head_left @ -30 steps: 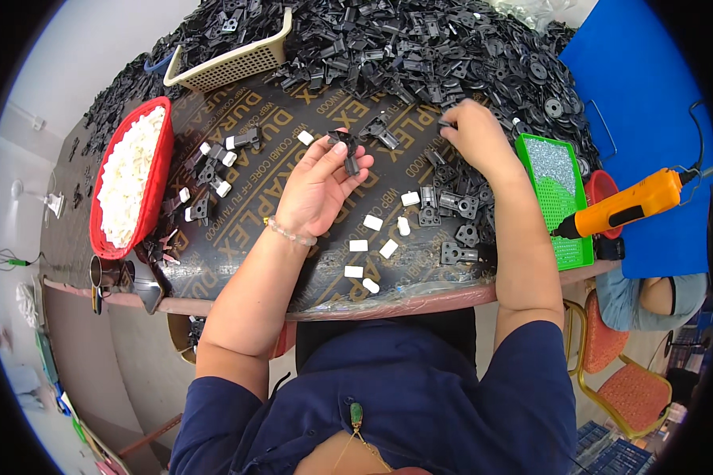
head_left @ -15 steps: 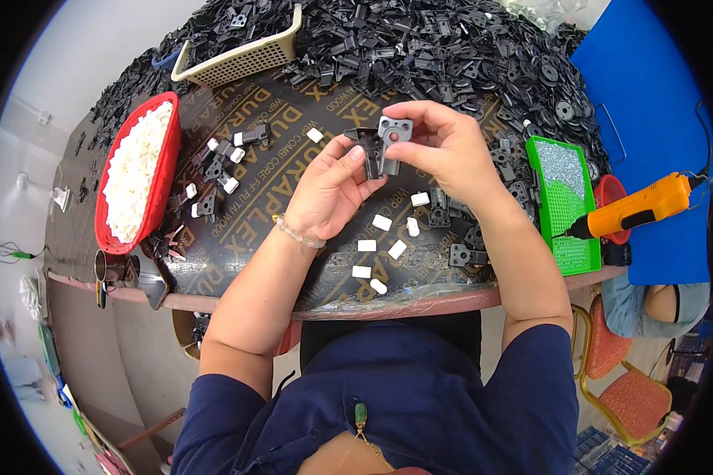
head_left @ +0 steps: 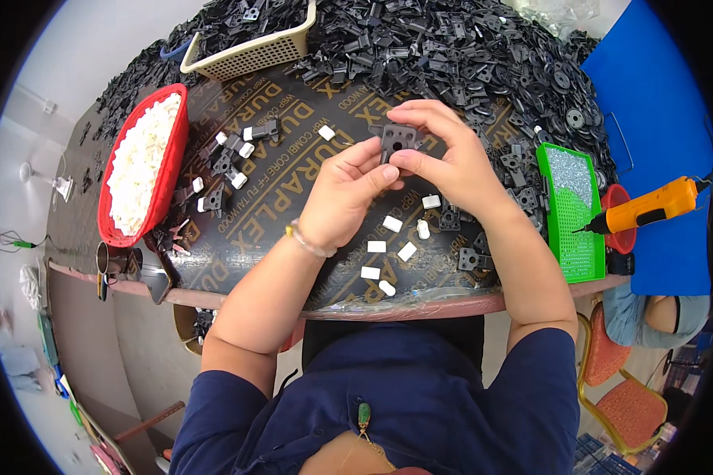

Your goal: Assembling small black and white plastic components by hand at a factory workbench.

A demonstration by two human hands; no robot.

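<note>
Both hands are up over the bench (head_left: 293, 214), well L of the green tray (head_left: 586, 277), meeting on one black part (head_left: 396, 138). L hand (head_left: 345, 186) grips its lower L edge, thumb up front; R hand (head_left: 451, 154) pinches it from the R w/ thumb & fingers. Part's holed flat face shows; what's behind it is hidden by fingers. Neither hand is free.

Tray has small shiny metal bits (head_left: 570, 174) in its far end; bare mesh at near end. Orange power driver (head_left: 650, 210) comes in from tray's R, bit pointing over it. Red bowl (head_left: 622, 237) is just R of tray, partly behind driver; blue panel (head_left: 665, 119) also R.

L of tray: loose black parts (head_left: 471, 259) close by, then scattered white blocks (head_left: 377, 246). Much farther L of it: black-&-white pcs (head_left: 228, 162), then red basket (head_left: 169, 190) full of white bits (head_left: 142, 166). Big heap of black parts (head_left: 451, 47) lies beyond & L of tray, cream basket (head_left: 249, 62) at far L of that.
</note>
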